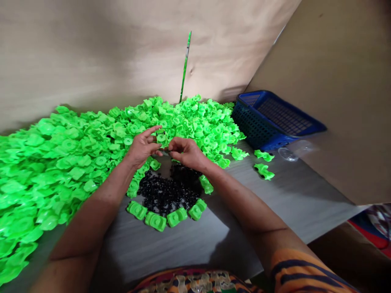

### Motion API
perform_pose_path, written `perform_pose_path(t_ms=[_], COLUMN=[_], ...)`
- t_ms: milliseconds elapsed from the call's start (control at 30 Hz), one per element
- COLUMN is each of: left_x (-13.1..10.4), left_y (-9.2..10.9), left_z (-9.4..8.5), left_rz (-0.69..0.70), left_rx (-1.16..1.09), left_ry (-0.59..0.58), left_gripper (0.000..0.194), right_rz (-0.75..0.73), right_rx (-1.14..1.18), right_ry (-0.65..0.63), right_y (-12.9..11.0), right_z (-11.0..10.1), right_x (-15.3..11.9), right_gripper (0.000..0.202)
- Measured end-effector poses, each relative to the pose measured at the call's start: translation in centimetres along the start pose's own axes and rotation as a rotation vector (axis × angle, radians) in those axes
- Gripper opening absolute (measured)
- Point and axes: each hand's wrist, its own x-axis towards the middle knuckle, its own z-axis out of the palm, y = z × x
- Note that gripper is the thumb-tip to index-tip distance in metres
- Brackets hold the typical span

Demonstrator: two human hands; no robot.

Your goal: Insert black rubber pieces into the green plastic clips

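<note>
My left hand (141, 149) grips a bright green plastic toy car body (161, 139) between thumb and fingers, its hollow underside turned toward me. A thin black piece, like an axle, lies across the top end of it. Just to the right, my right hand (188, 154) is closed in a pinch; what its fingertips hold is hidden. Below both hands lies a heap of small black plastic parts (165, 195). Several green car bodies (155, 221) sit in a curve around the near side of that heap.
A large pile of green car bodies (70, 158) covers the table's left and back. At the back right stands a blue plastic basket (259, 138), with a clear plastic cup (288, 154) beside it. Two green pieces with black parts (265, 171) lie nearby. A thin green strip (185, 67) rises against the wall.
</note>
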Motion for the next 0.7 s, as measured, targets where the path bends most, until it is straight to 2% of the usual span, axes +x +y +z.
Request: perform_pose_path(t_ms=[167, 367, 500, 700], left_x=[-0.2, -0.4, -0.5, -0.7], left_y=[0.0, 0.0, 0.2, 0.2], left_z=[0.4, 0.6, 0.9, 1.3], left_rz=[-0.015, -0.013, -0.02, -0.016], left_rx=[0.002, 0.028, 0.024, 0.041], left_ry=[-0.001, -0.012, -0.011, -0.026], left_gripper=[0.089, 0.088, 0.088, 0.085], right_rz=[0.077, 0.146, 0.127, -0.04], right_rx=[0.225, 0.255, 0.203, -0.039], right_ry=[0.16, 0.251, 0.331, 0.445], right_y=[0.1, 0.4, 0.7, 1.1], right_z=[-1.0, -0.6, 0.6, 1.8], right_x=[0.7, 0.7, 0.6, 0.2], right_gripper=[0.028, 0.049, 0.05, 0.047])
